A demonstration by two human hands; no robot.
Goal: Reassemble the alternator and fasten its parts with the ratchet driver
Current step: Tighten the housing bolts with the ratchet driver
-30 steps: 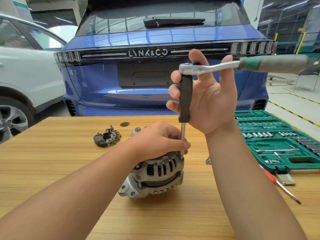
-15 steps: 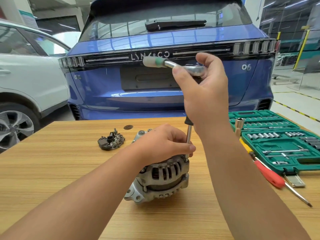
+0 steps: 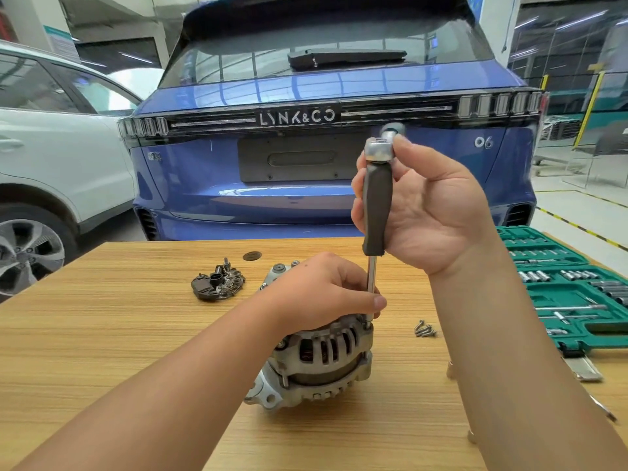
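A silver alternator [image 3: 319, 362] stands on the wooden table [image 3: 102, 334] in the middle. My left hand [image 3: 323, 294] lies curled over its top and pinches the steel shaft of the driver near its lower end. The driver [image 3: 375, 212] stands upright, its tip on a bolt at the alternator's right rim. Its black handle carries a ratchet head on top, whose handle points away from me. My right hand [image 3: 428, 212] holds the black handle and the ratchet head, palm toward me.
A dark rectifier part [image 3: 217, 283] and a small round cap [image 3: 252, 256] lie behind the alternator on the left. Several loose screws [image 3: 424, 329] lie to its right. A green socket case [image 3: 574, 294] sits open at the right table edge. A blue car is parked beyond the table.
The ratchet handle swung from pointing right, across to the left, and now points away from me. My right hand turned with it. My left hand stayed on the alternator and shaft.
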